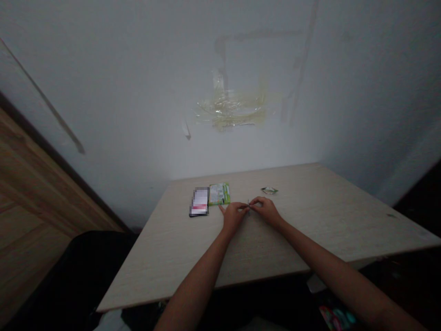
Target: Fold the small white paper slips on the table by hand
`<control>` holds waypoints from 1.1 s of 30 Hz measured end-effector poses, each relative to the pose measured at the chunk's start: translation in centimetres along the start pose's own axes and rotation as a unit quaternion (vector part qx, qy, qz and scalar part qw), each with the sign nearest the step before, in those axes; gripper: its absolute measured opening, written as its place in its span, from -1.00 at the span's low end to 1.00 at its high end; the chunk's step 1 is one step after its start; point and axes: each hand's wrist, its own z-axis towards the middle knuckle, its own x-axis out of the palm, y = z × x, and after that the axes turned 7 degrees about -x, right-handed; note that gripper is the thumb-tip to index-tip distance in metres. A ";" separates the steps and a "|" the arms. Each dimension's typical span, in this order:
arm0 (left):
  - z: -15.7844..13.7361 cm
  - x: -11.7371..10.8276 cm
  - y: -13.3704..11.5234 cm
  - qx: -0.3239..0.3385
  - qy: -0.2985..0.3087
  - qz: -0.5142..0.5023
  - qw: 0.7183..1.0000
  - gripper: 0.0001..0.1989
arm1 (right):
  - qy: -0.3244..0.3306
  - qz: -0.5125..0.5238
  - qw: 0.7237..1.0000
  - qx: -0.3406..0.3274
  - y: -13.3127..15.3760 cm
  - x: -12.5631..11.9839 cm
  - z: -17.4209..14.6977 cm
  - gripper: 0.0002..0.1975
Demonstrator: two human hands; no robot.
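Note:
My left hand (235, 214) and my right hand (266, 209) meet over the middle of the table, fingertips pinched together. Between them is a small, thin greyish piece (248, 205), too small to name. Both hands seem to grip it from either side. Just beyond my left hand lies a flat green and white printed packet (219, 193); my left thumb or a finger points toward its lower edge. A phone (199, 202) with a blurred screen rests to the left of the packet. Past my right hand sits a small crumpled green and white wrapper (269, 190).
The pale wooden table (165, 257) backs onto a grey wall (138, 92) with peeling tape (237, 108) on it. A wooden panel (31, 184) and a dark object (76, 276) stand at the left. A tiny dark scrap (392, 215) lies on the table's right side.

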 end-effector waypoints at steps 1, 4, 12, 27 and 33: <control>0.0 0.0 0.1 -0.001 0.001 -0.002 1.000 -0.84 | 0.001 -0.002 1.000 -0.001 0.0 0.0 0.0 -0.86; 0.1 0.0 0.2 -0.001 -0.002 -0.005 1.000 -0.84 | 0.006 -0.009 1.000 -0.010 -0.1 0.1 0.0 -0.86; 0.2 0.2 0.5 0.002 -0.016 -0.024 1.000 -0.85 | 0.031 0.003 0.999 -0.013 0.0 0.1 0.0 -0.80; 0.0 -0.4 -0.3 -0.015 0.004 -0.025 1.000 -0.80 | 0.030 0.043 0.999 0.003 0.3 0.2 0.1 -0.78; 0.2 -0.5 -0.4 -0.028 0.008 -0.008 1.000 -0.76 | 0.027 0.033 0.999 -0.003 0.2 0.1 0.0 -0.78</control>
